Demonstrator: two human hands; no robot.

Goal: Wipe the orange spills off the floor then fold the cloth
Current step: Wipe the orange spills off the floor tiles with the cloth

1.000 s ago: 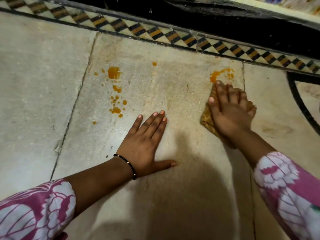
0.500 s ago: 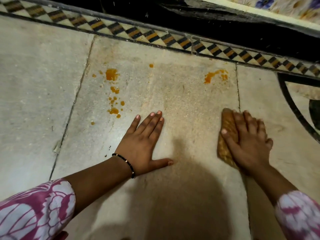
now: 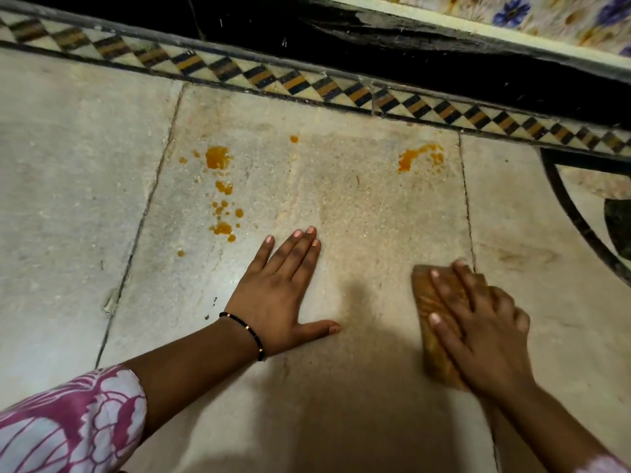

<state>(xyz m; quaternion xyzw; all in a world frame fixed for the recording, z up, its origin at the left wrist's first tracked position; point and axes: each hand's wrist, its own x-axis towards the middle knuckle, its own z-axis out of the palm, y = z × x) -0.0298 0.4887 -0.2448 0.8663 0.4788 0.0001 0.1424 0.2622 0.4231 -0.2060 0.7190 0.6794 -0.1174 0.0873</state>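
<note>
Pressing cloth [image 3: 425, 302] by slab seam [image 3: 468, 206] — right hand [image 3: 478, 336], spills [image 3: 406, 162] beyond

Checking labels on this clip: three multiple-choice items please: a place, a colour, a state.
1. Where is the cloth? A under the right hand; B in a bucket; C on a table.
2. What colour are the spills? A green; B orange; C blue.
3. How is the left hand? A flat on the floor; B gripping the cloth; C raised.
Answers: A, the right hand presses on it; B, the blotches are orange; A, its fingers lie straight on the floor.
</note>
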